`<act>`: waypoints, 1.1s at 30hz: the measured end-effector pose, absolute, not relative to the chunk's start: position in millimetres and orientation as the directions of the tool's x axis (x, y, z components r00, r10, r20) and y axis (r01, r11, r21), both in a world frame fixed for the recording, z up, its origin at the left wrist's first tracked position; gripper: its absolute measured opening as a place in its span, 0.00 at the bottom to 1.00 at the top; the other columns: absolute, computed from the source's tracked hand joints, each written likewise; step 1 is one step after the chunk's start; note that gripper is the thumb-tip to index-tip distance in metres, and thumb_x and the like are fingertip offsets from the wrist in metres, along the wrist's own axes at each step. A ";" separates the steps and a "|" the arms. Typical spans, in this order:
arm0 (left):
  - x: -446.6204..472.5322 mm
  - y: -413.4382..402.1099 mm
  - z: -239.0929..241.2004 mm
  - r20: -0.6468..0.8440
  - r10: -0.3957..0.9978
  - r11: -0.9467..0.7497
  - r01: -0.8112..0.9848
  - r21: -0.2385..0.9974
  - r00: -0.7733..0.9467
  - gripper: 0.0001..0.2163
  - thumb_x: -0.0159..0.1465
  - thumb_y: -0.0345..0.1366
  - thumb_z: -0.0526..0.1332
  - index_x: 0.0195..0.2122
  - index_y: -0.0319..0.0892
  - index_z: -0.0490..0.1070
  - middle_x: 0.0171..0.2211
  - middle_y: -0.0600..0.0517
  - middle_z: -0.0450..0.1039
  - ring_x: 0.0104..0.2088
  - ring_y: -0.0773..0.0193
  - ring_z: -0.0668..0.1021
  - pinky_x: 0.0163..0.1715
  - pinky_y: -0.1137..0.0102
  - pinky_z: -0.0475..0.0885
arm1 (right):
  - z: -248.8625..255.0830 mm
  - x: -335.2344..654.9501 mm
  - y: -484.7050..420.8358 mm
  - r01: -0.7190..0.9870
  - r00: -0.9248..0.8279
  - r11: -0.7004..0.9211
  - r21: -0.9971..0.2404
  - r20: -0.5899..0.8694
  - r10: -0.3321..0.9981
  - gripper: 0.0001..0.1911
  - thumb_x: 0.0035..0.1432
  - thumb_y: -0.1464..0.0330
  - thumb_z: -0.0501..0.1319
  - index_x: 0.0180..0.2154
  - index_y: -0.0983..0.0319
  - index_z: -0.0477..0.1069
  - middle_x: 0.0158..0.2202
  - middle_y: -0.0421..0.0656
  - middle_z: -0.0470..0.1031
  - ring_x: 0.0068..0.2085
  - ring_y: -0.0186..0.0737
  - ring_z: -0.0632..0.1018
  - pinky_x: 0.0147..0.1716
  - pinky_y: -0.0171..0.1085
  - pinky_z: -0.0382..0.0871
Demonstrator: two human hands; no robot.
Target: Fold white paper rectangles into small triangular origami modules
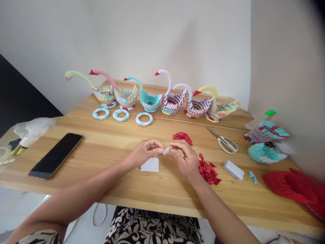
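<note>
My left hand [146, 151] and my right hand [186, 156] meet over the middle of the wooden table [122, 189]. Both pinch one small white paper piece [167, 150] between their fingertips. Just below my left hand a white paper slip [150, 165] lies flat. Two heaps of folded red paper pieces lie by my right hand, one behind it [182, 137] and one to its right [208, 170].
Several paper swans [149, 98] line the back of the table, with three paper rings [121, 115] in front. A black phone [56, 155] lies left, scissors [224, 141] and a white paper stack [234, 169] right. Teal and red paper assemblies [266, 142] fill the right edge, and a plastic bag [31, 130] sits at the far left.
</note>
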State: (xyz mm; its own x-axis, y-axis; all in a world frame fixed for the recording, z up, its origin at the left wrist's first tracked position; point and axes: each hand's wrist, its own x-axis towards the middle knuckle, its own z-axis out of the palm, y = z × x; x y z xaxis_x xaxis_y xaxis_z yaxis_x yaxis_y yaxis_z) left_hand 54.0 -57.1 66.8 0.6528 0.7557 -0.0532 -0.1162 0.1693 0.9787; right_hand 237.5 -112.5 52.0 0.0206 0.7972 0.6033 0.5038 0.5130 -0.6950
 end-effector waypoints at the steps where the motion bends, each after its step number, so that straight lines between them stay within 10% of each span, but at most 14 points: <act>1: 54.1 -56.6 66.8 -0.054 0.767 0.160 -0.108 0.981 0.639 0.13 0.54 0.43 0.67 0.31 0.38 0.69 0.29 0.52 0.76 0.31 0.68 0.76 0.34 0.73 0.68 | 52.8 237.8 -112.6 0.506 0.024 0.517 -0.690 0.611 0.792 0.10 0.59 0.72 0.60 0.43 0.55 0.71 0.39 0.41 0.74 0.37 0.39 0.75 0.38 0.40 0.69; 19: 52.7 -53.4 66.4 0.077 0.819 -0.202 0.159 0.966 0.569 0.10 0.61 0.39 0.58 0.31 0.37 0.74 0.29 0.52 0.75 0.30 0.66 0.74 0.31 0.73 0.66 | 52.2 242.4 -110.8 0.649 -0.226 0.655 -0.386 0.725 0.651 0.13 0.58 0.78 0.58 0.39 0.57 0.75 0.32 0.44 0.74 0.35 0.41 0.72 0.33 0.40 0.66; 33: 53.1 -54.0 66.3 0.149 0.860 -0.277 0.201 0.940 0.488 0.11 0.60 0.39 0.59 0.26 0.38 0.73 0.26 0.52 0.76 0.28 0.66 0.74 0.30 0.73 0.66 | 47.3 242.0 -104.8 0.657 -0.229 0.615 -0.437 0.661 0.714 0.07 0.59 0.72 0.60 0.38 0.57 0.74 0.38 0.45 0.77 0.40 0.44 0.75 0.42 0.47 0.69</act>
